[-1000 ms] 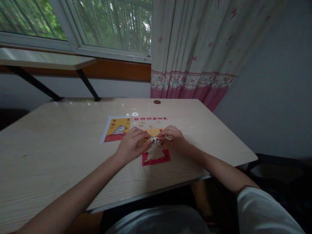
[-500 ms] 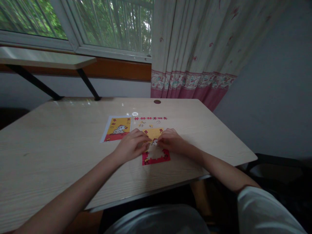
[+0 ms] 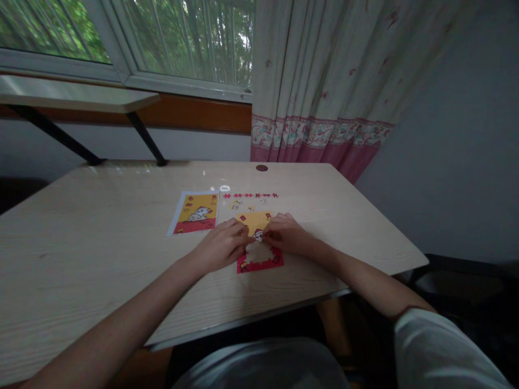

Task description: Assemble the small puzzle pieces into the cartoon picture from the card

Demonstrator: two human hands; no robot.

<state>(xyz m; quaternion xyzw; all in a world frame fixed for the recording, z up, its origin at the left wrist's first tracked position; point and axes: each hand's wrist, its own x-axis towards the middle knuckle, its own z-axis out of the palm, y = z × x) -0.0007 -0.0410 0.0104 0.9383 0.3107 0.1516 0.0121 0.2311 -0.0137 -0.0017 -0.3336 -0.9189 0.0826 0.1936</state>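
A partly assembled jigsaw puzzle [image 3: 259, 266] lies on the table in front of me, yellow at the top and red along the bottom. Bare table shows through a gap in its lower middle. My left hand [image 3: 225, 244] is at the puzzle's left side, its fingers bent together and a fingertip against a white-and-red puzzle piece [image 3: 258, 235] above the gap. From the right, my right hand [image 3: 286, 233] pinches at the same piece with curled fingers. Its fingertips partly hide the piece's edge.
A printed reference picture [image 3: 197, 214] of a white animal on yellow and red lies left of the puzzle. Behind the puzzle, several red pieces [image 3: 248, 196] form a row, with several white-and-yellow pieces [image 3: 236, 205] nearer. A raised shelf [image 3: 81, 94] stands at the back left.
My left hand has shifted slightly down and left, uncovering more of the puzzle's upper left. My right hand stays almost where it was, at the middle piece.
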